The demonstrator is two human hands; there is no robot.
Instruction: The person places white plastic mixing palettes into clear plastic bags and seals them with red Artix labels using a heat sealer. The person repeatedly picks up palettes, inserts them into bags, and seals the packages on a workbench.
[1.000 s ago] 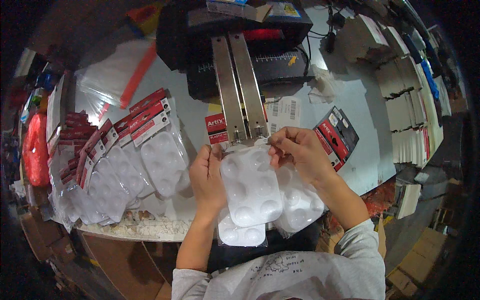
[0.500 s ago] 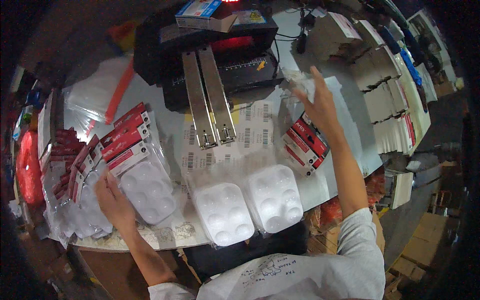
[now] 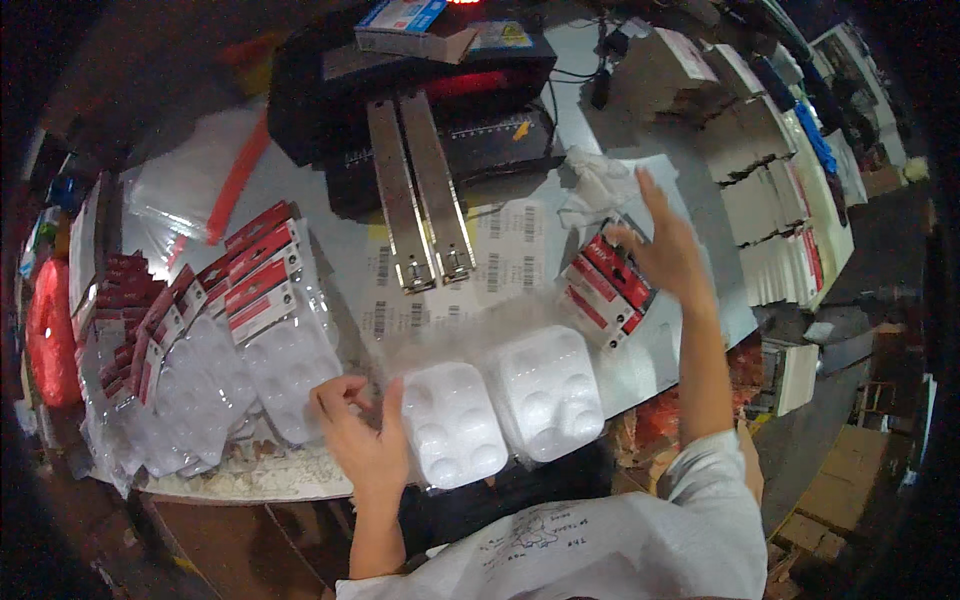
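Two white plastic paint palettes with round wells lie side by side at the front edge, the left palette [image 3: 455,425] and the right palette [image 3: 550,395], both in clear bags. My left hand [image 3: 365,430] is beside the left one, thumb apart from its bent fingers and nothing between them. Over a small stack of red, white and black header cards [image 3: 600,290] hovers my right hand [image 3: 672,250], fingers spread and empty. At the left, bagged palettes with red header cards [image 3: 262,300] lie overlapping in a row.
A black machine [image 3: 440,130] with two metal rails stands at the back, a small box [image 3: 415,40] on top. Barcode label sheets [image 3: 495,255] lie before it. Tall stacks of cards [image 3: 760,180] line the right side. Clear bags [image 3: 190,180] lie at the back left.
My left hand has moved right, away from the row of carded palettes to the left bagged palette. My right hand has shifted slightly down and right over the header cards.
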